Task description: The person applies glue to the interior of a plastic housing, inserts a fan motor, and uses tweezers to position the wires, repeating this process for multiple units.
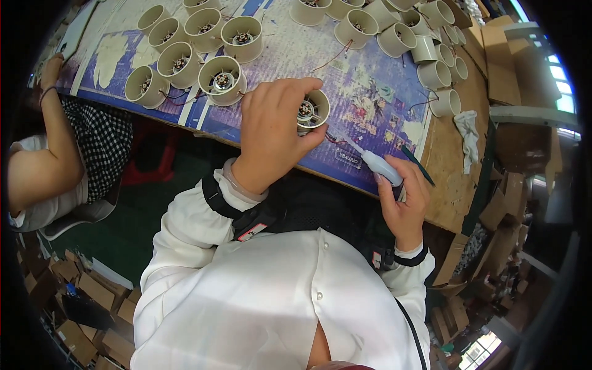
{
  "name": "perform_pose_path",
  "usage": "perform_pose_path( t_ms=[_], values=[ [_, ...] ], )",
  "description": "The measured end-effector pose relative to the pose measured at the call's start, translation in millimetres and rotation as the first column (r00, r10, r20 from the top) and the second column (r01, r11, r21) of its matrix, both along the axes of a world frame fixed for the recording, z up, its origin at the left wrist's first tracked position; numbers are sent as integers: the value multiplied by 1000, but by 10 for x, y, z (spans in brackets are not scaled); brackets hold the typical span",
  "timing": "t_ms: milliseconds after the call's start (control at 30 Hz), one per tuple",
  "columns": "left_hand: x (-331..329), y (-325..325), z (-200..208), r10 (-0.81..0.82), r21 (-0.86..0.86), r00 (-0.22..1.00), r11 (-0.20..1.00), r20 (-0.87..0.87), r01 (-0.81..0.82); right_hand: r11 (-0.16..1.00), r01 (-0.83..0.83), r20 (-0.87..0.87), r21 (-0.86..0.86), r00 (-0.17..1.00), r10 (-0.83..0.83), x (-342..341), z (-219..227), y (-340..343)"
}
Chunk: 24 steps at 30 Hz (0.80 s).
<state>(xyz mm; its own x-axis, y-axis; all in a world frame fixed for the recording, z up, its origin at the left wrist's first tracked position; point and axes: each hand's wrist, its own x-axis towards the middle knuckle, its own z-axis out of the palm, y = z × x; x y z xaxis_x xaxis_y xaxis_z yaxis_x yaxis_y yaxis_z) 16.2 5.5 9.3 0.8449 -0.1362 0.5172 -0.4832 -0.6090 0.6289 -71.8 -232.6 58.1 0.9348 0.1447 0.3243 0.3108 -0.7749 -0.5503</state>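
Housings (185,55) crowd bench; left hand (271,132) partly hides held housing (313,110).

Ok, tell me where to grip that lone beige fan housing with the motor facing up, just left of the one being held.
Grip the fan housing by its outer rim, coming from above with fingers on opposite sides of the wall. It stands open end up, and its motor hub and thin wire are best left untouched. The left hand holds its neighbour similarly.

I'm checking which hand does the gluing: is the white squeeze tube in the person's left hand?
No, the white squeeze tube is gripped in the right hand, while the left hand holds a cream round housing.
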Motion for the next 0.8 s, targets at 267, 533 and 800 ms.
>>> perform_pose_path(
  t_ms=[267,533,800],
  values=[
    [3,-10,1,1,-17,1000,1000,14,-1,994,-28,56,-106,998,34,12,155,15],
    [-4,3,-14,-5,-26,1000,1000,5,5,983,-58,59,-177,996,69,26,253,25],
    [-7,3,-12,-6,-30,1000,1000,10,6,970,-73,63,-231,994,90,48,331,47]
  ],
)
